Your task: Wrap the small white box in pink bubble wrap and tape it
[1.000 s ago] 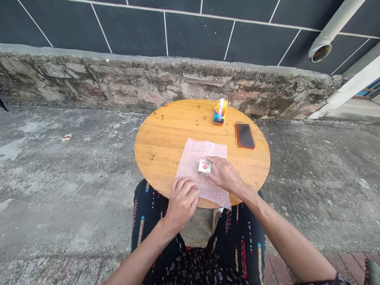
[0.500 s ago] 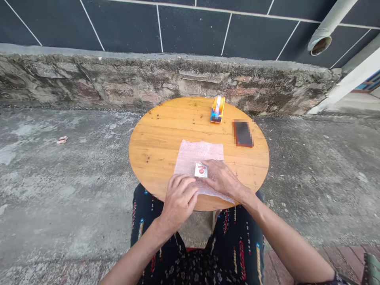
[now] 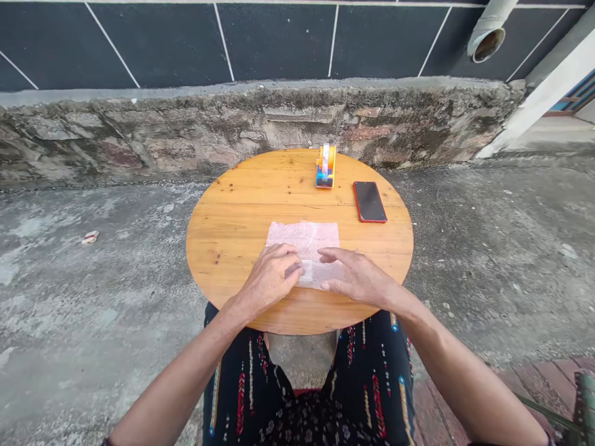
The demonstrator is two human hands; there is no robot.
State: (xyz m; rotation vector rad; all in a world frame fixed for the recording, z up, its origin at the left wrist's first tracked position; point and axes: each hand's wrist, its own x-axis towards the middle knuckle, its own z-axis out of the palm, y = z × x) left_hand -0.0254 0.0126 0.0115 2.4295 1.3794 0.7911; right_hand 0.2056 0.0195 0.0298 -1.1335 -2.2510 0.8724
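I see the left hand [image 3: 272, 272] with fingers curled at the sheet's left side, just left of centre in the frame; whether it pinches anything I cannot tell. The right hand [image 3: 360, 275] is spread, thumb well apart from the fingers, over the sheet's right side. Between them lies the pink bubble sheet [image 3: 304, 240], its near part folded over a small pale box [image 3: 307, 271] that shows dimly, just below the frame's middle. Beyond, on the round wooden table [image 3: 232, 229], stand a tape dispenser [image 3: 326, 167] at upper centre and, right of it, a red-edged phone [image 3: 370, 201], lying flat.
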